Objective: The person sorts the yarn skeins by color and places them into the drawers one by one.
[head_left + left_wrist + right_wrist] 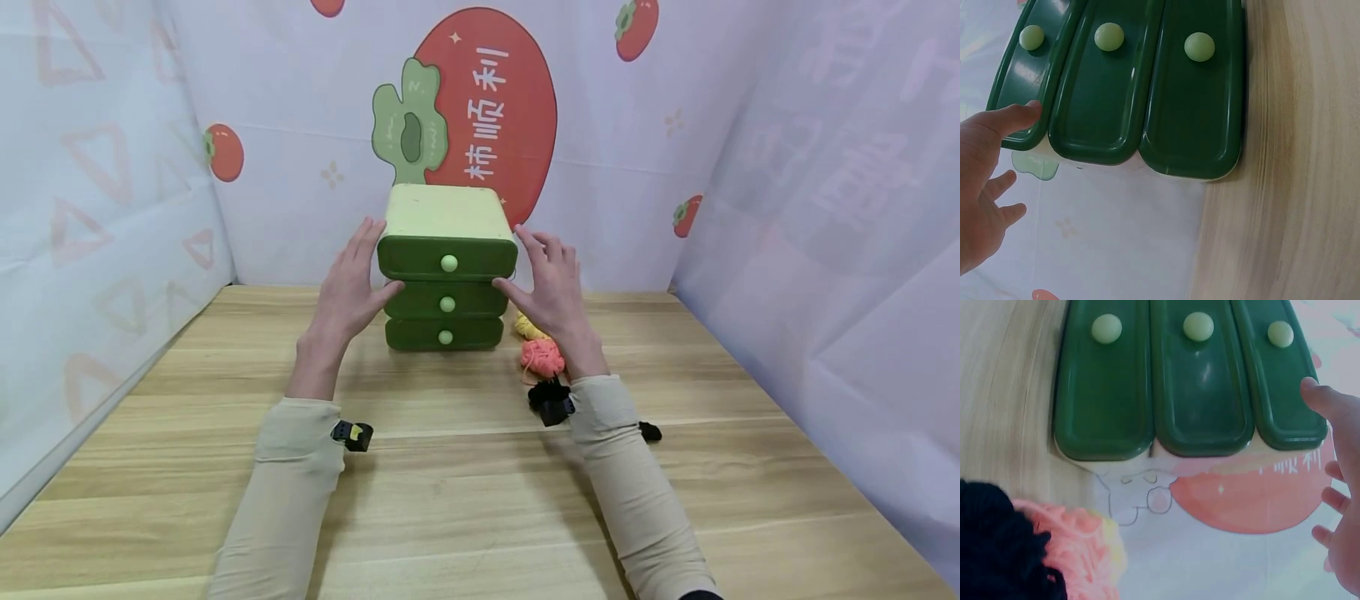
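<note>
White fruit-print cloth (300,217) reading "柿顺利" hangs beyond the left hand (348,285) and right hand (553,289), both unclenched; between them, a green three-drawer plastic cabinet (450,215) stands on a wood-grain bench (442,475).

Drawer unit (448,287): pale yellow-green top (450,210), dark green drawer fronts (414,260), light green knobs (448,263). Coral-pink yarn (542,357); yellow yarn (528,327); black yarn (997,544). Tabletop (442,508) light brown, wood-grained. Backdrop (292,208) white, printed with red, green-leaved fruit (528,100) and white lettering (489,81). Person's sleeves (281,500) plain beige.

The drawer unit (416,267) stands on the table (442,500), yarn balls (542,357) to its right, seemingly in a row.
</note>
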### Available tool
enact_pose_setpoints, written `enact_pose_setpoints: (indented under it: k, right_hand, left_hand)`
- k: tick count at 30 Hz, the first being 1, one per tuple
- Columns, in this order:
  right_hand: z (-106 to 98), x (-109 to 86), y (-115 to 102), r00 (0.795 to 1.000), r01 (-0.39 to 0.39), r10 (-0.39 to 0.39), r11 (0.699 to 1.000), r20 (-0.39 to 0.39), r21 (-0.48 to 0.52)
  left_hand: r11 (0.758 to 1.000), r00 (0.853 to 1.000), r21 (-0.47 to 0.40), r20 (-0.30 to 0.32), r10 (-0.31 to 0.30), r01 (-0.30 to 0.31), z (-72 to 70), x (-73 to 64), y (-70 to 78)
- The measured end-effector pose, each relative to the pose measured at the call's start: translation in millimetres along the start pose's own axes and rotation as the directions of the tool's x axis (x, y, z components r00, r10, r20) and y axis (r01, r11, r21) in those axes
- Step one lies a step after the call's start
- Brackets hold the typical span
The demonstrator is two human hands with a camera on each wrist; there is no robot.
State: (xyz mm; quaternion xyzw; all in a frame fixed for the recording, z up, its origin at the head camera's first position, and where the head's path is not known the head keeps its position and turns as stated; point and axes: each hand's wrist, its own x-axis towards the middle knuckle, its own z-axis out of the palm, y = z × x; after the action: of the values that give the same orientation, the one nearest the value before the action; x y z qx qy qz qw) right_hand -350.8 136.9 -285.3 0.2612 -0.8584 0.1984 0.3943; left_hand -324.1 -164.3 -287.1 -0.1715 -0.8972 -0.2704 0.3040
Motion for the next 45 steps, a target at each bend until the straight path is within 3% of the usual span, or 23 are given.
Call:
enact_pose_setpoints:
  k: [8, 17, 26, 31, 45]
  right_hand:
    - [1.6, 4.0, -16.8, 0.994, 0.110, -0.110, 0.994, -0.007, 0.017]
    - [5.2, 9.2, -31.1, 0.983, 0.178, -0.178, 0.984, -0.032, -0.005]
    - [12.2, 10.5, -43.2, 0.974, 0.228, -0.228, 0.973, -0.009, 0.022]
    - [19.2, 11.8, -46.9, 0.960, 0.279, -0.279, 0.960, -0.011, 0.006]
    - [29.8, 22.5, -50.4, 0.962, 0.245, -0.248, 0.969, 0.111, 0.045]
  left_hand:
    - [1.000, 1.000, -0.013, 0.008, 0.005, -0.005, -1.5, 0.4, 3.0]
    - [0.999, 0.999, -0.010, 0.001, 0.037, -0.037, -6.4, 2.4, 3.0]
    - [0.991, 1.000, -0.131, 0.030, -0.004, 0.008, -3.2, 1.1, 2.2]
    - [0.987, 0.998, -0.155, 0.054, -0.039, 0.046, -0.5, 0.0, 4.4]
    - [0.981, 0.995, -0.179, 0.086, -0.053, 0.068, 2.3, 0.7, 4.9]
